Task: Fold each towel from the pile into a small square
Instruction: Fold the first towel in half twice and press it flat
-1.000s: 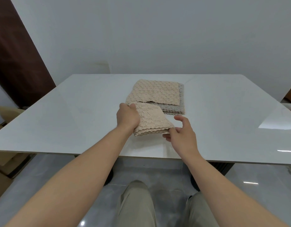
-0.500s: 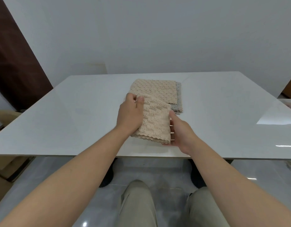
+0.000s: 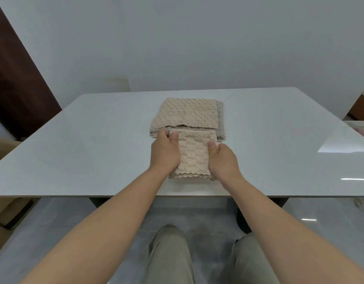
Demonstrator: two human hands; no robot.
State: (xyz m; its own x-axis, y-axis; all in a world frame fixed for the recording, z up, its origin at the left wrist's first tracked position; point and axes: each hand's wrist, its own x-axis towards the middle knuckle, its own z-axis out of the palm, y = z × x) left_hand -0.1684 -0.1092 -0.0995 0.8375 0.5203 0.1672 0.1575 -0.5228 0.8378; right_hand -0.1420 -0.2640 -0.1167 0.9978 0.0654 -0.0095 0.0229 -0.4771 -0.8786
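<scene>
Gripping folded beige towel (image 3: 193, 155) by both side edges, left hand (image 3: 164, 153) and right hand (image 3: 222, 160), thumbs on top. Held between palms on white table (image 3: 91, 144) — towel pile (image 3: 187, 116) just beyond fingertips.

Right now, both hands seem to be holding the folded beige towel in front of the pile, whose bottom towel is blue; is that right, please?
Not quite: the head view shows the pile's bottom towel is grey, not blue. The left hand and right hand do hold the folded beige towel in front of the pile.
</scene>
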